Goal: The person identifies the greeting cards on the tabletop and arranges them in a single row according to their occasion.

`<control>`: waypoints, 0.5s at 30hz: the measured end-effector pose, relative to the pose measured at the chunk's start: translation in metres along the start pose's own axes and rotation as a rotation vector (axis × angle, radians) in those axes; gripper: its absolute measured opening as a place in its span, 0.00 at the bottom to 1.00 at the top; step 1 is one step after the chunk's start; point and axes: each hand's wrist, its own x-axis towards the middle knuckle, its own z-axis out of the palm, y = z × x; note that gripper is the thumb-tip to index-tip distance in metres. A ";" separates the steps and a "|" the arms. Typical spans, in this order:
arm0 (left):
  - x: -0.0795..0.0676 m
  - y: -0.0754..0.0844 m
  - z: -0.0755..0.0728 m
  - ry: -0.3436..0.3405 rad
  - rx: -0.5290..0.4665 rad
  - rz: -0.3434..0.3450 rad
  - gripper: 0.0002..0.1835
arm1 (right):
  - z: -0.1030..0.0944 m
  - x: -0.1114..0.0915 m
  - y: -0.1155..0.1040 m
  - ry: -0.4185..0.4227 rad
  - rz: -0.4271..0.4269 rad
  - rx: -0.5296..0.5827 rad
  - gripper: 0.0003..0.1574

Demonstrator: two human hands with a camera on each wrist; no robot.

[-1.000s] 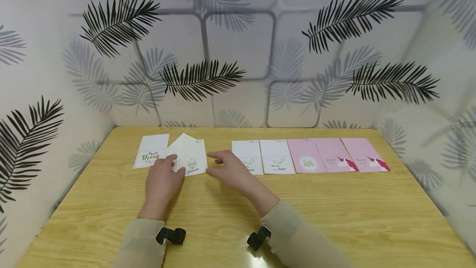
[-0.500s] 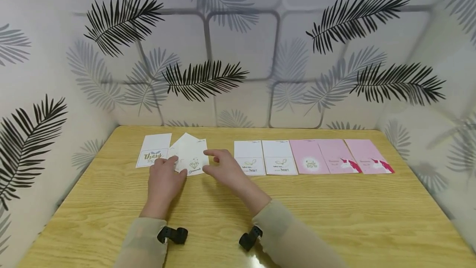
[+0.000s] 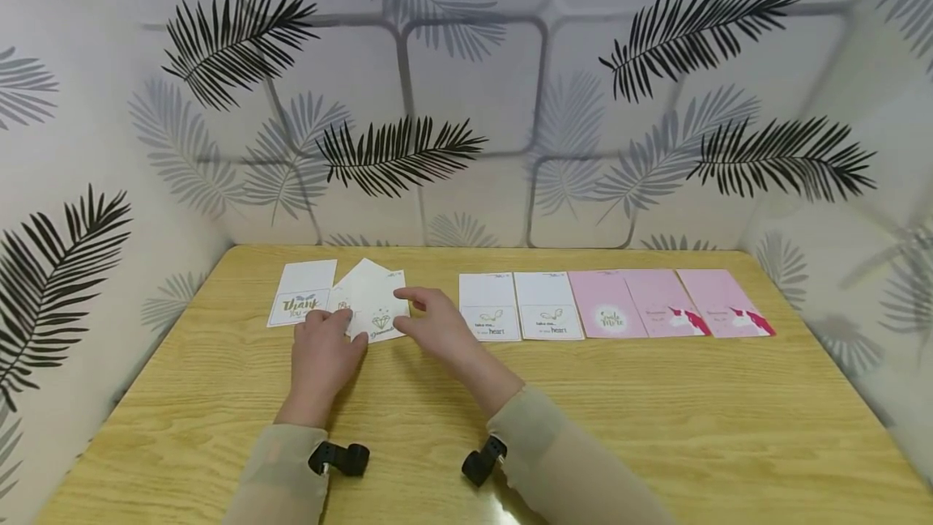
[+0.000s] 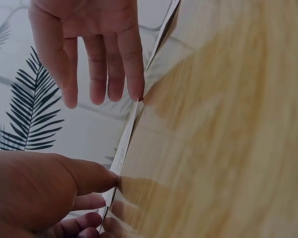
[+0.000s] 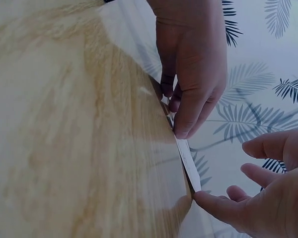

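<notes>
In the head view, a white card with a gold diamond print [image 3: 379, 302] lies at the left of the table, overlapping another whitish card [image 3: 339, 298] that is partly hidden. My left hand [image 3: 324, 355] rests its fingers on the hidden card's lower part, its thumb at the diamond card's lower left edge. From the right, my right hand [image 3: 445, 330] reaches over the diamond card's right edge, fingers pointing left and spread from the thumb. The right wrist view shows a right fingertip [image 5: 199, 195] touching the edge of the card [image 5: 188, 163]. Left of these lies a "Thank You" card [image 3: 302, 278].
Right of my hands lie two white cards with heart lettering [image 3: 490, 298], a pink "Smile More" card [image 3: 608, 298] and two pink unicorn cards [image 3: 663, 298]. A wooden table [image 3: 656, 428] bears them all, with a leaf-patterned wall [image 3: 452, 87] behind.
My right hand has moved slightly left, from beside the diamond card to over its right edge. The left hand stays on the cards, and the head view has shifted a little.
</notes>
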 end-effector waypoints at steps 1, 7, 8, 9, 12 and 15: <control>0.000 0.000 -0.001 0.000 -0.002 -0.001 0.27 | 0.000 0.001 0.000 0.001 0.005 0.015 0.31; -0.002 0.002 -0.004 -0.014 -0.012 -0.015 0.27 | -0.001 0.001 0.002 0.002 0.056 0.147 0.31; -0.002 0.002 -0.004 -0.017 -0.011 -0.018 0.27 | -0.001 0.002 0.002 0.004 0.065 0.162 0.31; -0.002 0.003 -0.004 -0.019 -0.010 -0.020 0.27 | -0.001 0.002 0.003 0.008 0.072 0.173 0.31; -0.002 0.003 -0.004 -0.014 -0.008 -0.016 0.27 | 0.000 0.003 0.005 0.028 0.085 0.191 0.31; -0.002 0.003 -0.004 -0.012 -0.012 -0.009 0.27 | 0.001 0.003 0.006 0.048 0.105 0.212 0.33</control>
